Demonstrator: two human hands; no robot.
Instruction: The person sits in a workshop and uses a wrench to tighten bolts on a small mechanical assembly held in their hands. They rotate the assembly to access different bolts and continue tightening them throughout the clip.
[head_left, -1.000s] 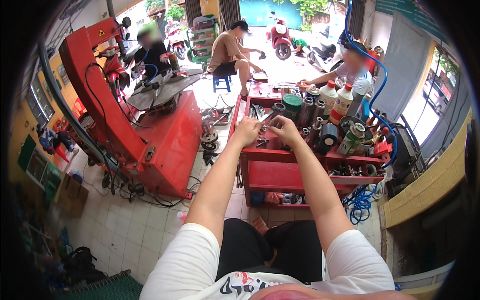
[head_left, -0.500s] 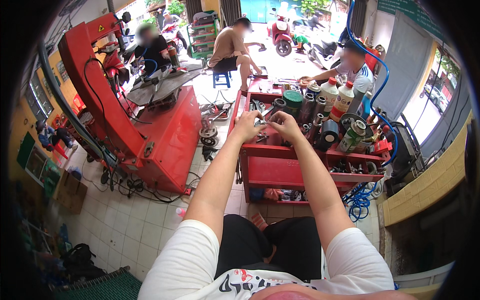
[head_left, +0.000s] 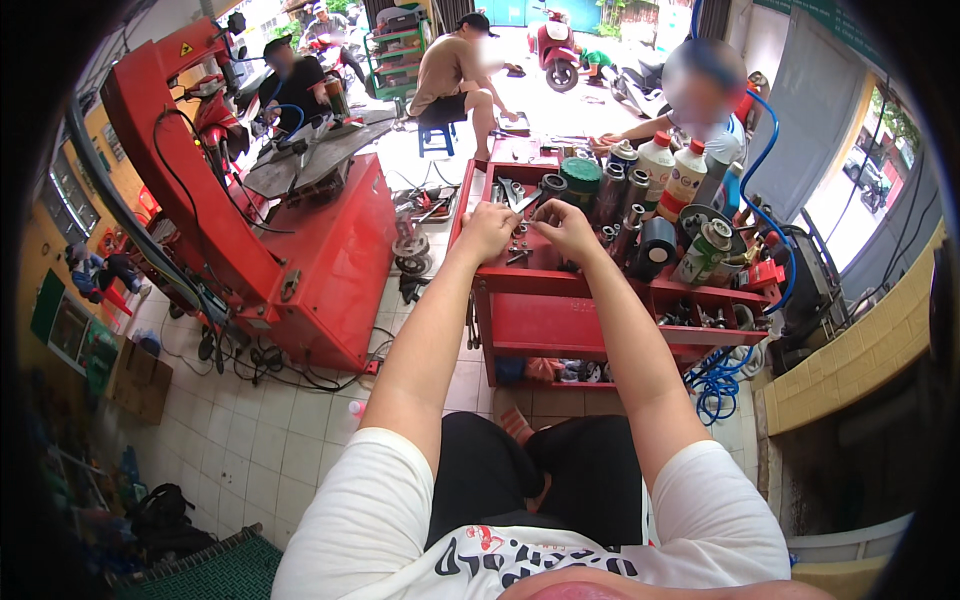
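Both my hands are over the near left part of a red tool trolley (head_left: 545, 340), among loose metal parts. My left hand (head_left: 488, 230) is closed, fingers curled, beside a shiny flat metal tool (head_left: 524, 202); whether it grips that tool I cannot tell. A short way to its right, my right hand (head_left: 567, 232) has thumb and fingers pinched together, reaching toward the left. Anything between those fingertips is too small to make out. Small nuts and bolts (head_left: 518, 246) lie in the tray between my hands. A green tin (head_left: 580, 180) stands just beyond my right hand.
White red-capped bottles (head_left: 684, 180), dark metal cylinders (head_left: 636, 190) and a spray can (head_left: 703, 250) crowd the trolley's right side. A red tyre machine (head_left: 330, 270) stands left. One person (head_left: 447, 75) sits beyond; another (head_left: 705, 100) leans at the far right. A blue hose (head_left: 775, 200) hangs right.
The view has shifted slightly. My left fingers are more curled, and the hands have parted a little around the small parts. The person at the far right has leaned nearer the trolley.
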